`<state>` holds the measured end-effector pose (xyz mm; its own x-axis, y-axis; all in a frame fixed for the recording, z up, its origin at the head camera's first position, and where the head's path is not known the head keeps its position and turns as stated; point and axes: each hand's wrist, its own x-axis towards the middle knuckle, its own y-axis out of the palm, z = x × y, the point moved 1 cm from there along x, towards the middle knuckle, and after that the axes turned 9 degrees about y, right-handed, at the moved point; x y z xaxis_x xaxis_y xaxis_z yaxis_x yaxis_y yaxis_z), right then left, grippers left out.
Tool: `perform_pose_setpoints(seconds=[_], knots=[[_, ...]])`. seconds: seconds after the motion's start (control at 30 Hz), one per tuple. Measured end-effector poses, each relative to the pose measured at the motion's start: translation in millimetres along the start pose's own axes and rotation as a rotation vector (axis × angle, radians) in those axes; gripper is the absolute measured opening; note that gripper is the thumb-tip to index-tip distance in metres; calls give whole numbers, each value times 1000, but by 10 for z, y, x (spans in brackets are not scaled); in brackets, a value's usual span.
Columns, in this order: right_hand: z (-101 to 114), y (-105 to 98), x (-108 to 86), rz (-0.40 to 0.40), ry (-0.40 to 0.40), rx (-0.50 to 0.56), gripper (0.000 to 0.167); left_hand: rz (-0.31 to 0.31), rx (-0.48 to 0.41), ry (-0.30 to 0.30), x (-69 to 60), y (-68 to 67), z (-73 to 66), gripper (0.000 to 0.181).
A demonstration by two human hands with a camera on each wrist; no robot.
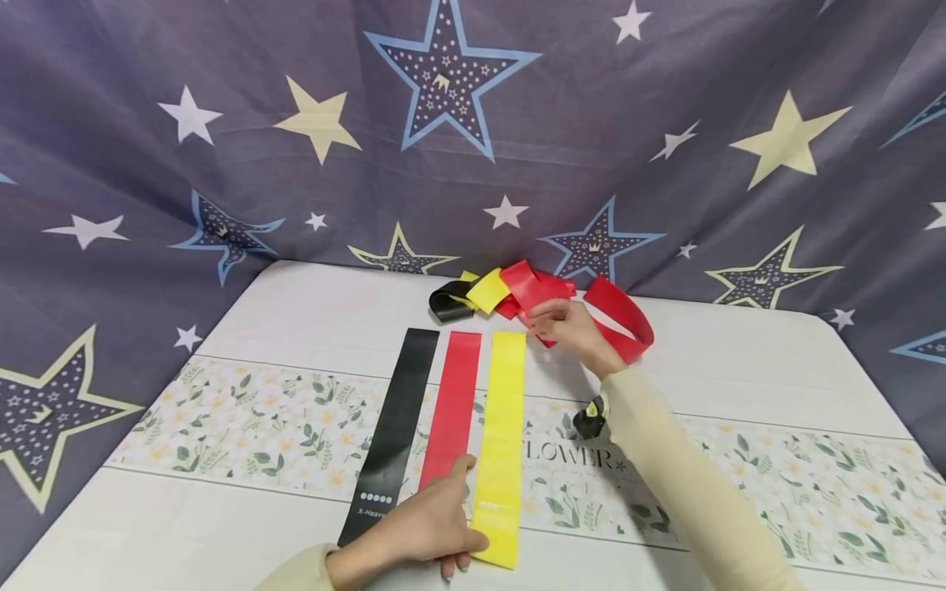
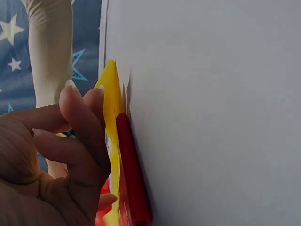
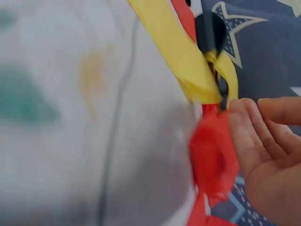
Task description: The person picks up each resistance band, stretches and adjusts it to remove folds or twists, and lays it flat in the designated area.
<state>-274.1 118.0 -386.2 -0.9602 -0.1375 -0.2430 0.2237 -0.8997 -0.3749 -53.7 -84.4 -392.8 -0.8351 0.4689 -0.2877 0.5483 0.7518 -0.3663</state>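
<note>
Black band (image 1: 395,427), red band (image 1: 454,402), yellow band (image 1: 504,435), centre of head view: smooth, rubber-looking; slight sheen on black. Pile (image 1: 526,286), upper centre: same rubbery look, smooth. Bench (image 1: 746,357): smooth white cover, mostly matt, cloth or plastic, can't tell. Backdrop (image 1: 251,41), top: matt cloth, softly creased. Sleeve (image 1: 687,468), lower right: matt cloth.

The person wears long, plain cream sleeves reaching the wrists. The right sleeve (image 1: 687,468) has a smooth forearm; the left wrist view shows creases higher up. The left sleeve (image 1: 296,572) shows just its cuff end. Bare fingers (image 2: 79,110) have pale nails (image 2: 70,84).
</note>
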Motion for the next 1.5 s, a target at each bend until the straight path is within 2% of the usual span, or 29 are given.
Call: perform_pose_setpoints(seconds=[0.1, 0.27, 0.37, 0.53, 0.7, 0.93, 1.17, 1.3, 1.5], knots=[[-24, -183, -36, -72, -18, -42, 26, 2, 28, 4, 6, 1, -15, 90], [-126, -456, -57, -223, -55, -241, 22, 19, 66, 19, 23, -6, -20, 88], [-178, -570, -81, -253, -44, -300, 22, 29, 89, 31, 35, -14, -21, 84], [-228, -695, -146, -239, -7, -339, 26, 27, 158, 77, 57, -55, -66, 68], [-288, -765, -205, -214, 58, -450, 34, 19, 243, 128, 99, -139, -146, 55], [-402, -814, -300, -257, 91, -504, 37, 22, 260, 142, 195, -173, -241, 50], [-482, -855, -339, -215, 175, -563, 42, 26, 256, 153, 312, -163, -281, 44], [-518, -856, -364, -171, 183, -539, 46, 36, 248, 165, 385, -161, -309, 43], [-545, -824, -447, -150, 131, -501, 43, 42, 269, 177, 491, -148, -364, 42]])
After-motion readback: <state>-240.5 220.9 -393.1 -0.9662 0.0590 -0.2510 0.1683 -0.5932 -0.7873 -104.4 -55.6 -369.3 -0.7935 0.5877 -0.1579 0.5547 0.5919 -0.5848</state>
